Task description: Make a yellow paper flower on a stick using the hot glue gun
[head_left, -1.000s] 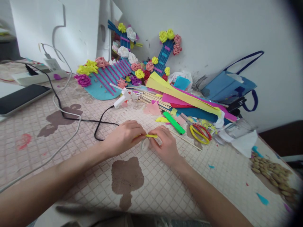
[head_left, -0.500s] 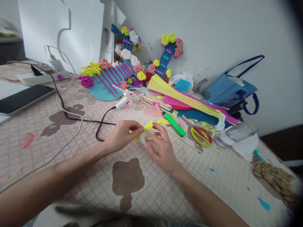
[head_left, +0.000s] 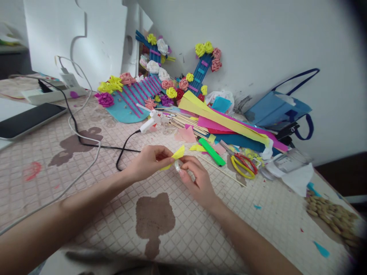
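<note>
My left hand (head_left: pixel 149 162) pinches a small yellow paper strip (head_left: pixel 175 156) just above the patterned table (head_left: pixel 86 183). My right hand (head_left: pixel 196 179) meets it from the right, its fingers curled round a small clear tape roll (head_left: pixel 178 165) that touches the strip. Both hands hover near the table's middle. A white glue gun (head_left: pixel 151 120) with a black cord lies behind them.
Sheets of coloured paper (head_left: pixel 229 122), wooden sticks, a green marker (head_left: pixel 211 151) and yellow-red scissors (head_left: pixel 242 164) lie to the right. Blue boards with paper flowers (head_left: pixel 134 95) stand at the back. A phone (head_left: pixel 25 119) and cables lie left, a blue bag (head_left: pixel 275 107) and nuts (head_left: pixel 329 214) right.
The hands have lifted slightly off the table. The yellow strip, flat between them before, now sticks up at an angle, and the right fingers have closed round the tape roll.
</note>
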`<state>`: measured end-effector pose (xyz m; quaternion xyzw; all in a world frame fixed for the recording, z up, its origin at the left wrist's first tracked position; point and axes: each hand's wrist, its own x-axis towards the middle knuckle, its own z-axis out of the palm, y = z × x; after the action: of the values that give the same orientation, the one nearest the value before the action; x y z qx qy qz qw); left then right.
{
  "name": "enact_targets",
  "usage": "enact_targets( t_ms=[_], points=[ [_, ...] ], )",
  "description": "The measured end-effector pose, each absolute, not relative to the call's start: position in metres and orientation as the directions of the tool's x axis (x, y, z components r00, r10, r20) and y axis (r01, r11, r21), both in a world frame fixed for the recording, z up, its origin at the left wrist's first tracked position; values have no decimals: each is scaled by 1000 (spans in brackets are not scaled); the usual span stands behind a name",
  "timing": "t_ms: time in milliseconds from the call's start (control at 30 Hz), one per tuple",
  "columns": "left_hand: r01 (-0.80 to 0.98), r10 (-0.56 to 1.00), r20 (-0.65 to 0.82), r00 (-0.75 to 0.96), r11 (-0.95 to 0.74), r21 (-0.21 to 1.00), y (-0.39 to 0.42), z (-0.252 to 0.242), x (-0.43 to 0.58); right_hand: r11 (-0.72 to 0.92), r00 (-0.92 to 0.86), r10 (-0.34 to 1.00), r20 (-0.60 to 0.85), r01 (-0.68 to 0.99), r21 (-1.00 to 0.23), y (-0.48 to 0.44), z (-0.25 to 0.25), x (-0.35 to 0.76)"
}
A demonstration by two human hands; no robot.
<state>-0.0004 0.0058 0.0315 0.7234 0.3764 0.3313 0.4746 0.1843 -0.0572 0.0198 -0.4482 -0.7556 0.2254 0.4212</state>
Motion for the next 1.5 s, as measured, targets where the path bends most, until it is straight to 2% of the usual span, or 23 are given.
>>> enact_targets(
  t_ms=[233, 600, 700, 867, 967, 1167, 1267, 1367, 1400, 1500],
  points=[
    [412, 874, 305, 377, -454, 790, -2, 32, 3, 505, -278, 863, 421, 470, -724, -56, 18, 186],
    [336, 825, 266, 499, -467, 818, 1, 29, -1, 504, -265, 863, 429, 482, -717, -55, 16, 187],
    [408, 822, 335, 461, -532, 742, -1, 28, 0, 502, -282, 865, 416, 463, -730, -56, 17, 186],
    [536, 712, 576, 402, -693, 483, -2, 22, 3, 480, -297, 874, 383, 417, -772, -57, 19, 184],
    [586, 659, 637, 400, -718, 375, 1, 20, 2, 466, -305, 880, 364, 407, -786, -59, 19, 184],
    [555, 592, 681, 430, -769, 318, 6, 23, -3, 479, -382, 864, 329, 417, -773, -61, 20, 184],
    [544, 584, 691, 425, -775, 321, 6, 26, -4, 503, -399, 855, 331, 486, -714, -57, 25, 195],
    [528, 578, 691, 433, -785, 325, 6, 29, -5, 461, -272, 882, 385, 670, -582, -44, 31, 234],
    [525, 582, 686, 437, -784, 331, 6, 30, -5, 391, -168, 897, 408, 730, -561, -39, 33, 254],
    [519, 613, 664, 428, -769, 374, 5, 31, -5, 82, 112, 928, 354, 868, -490, -25, 28, 327]
  ],
)
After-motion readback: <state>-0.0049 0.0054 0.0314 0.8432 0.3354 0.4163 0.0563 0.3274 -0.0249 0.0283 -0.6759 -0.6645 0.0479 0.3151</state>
